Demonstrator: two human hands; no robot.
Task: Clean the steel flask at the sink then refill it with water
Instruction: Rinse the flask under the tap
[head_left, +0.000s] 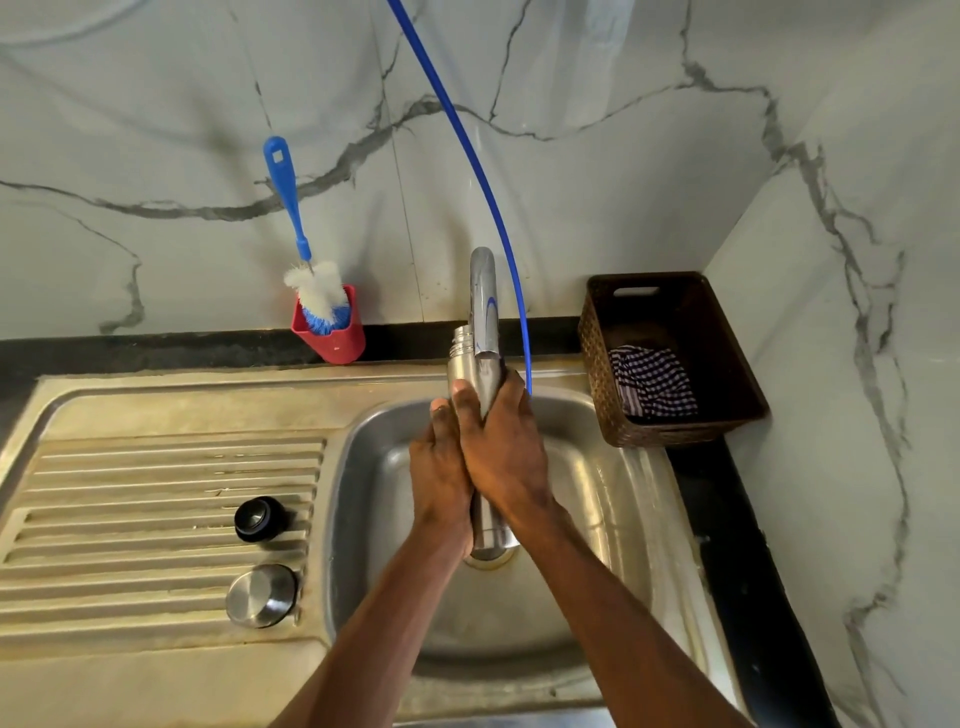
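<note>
The steel flask (464, 366) stands upright over the sink basin (597, 519), its open threaded mouth just left of the tap spout (483, 301). My right hand (501, 457) wraps around the flask's body from the right. My left hand (439, 473) holds it from the left, fingers against the steel. The flask's base (493, 535) shows below my hands, above the drain. A black inner stopper (255, 518) and a steel cap (261, 595) lie on the ribbed drainboard. I cannot tell whether water is running.
A blue bottle brush (301, 244) stands in a red holder (332, 332) against the marble wall. A blue hose (483, 182) curves down behind the tap. A brown woven basket (670, 358) with a checked cloth (652, 382) sits on the right counter.
</note>
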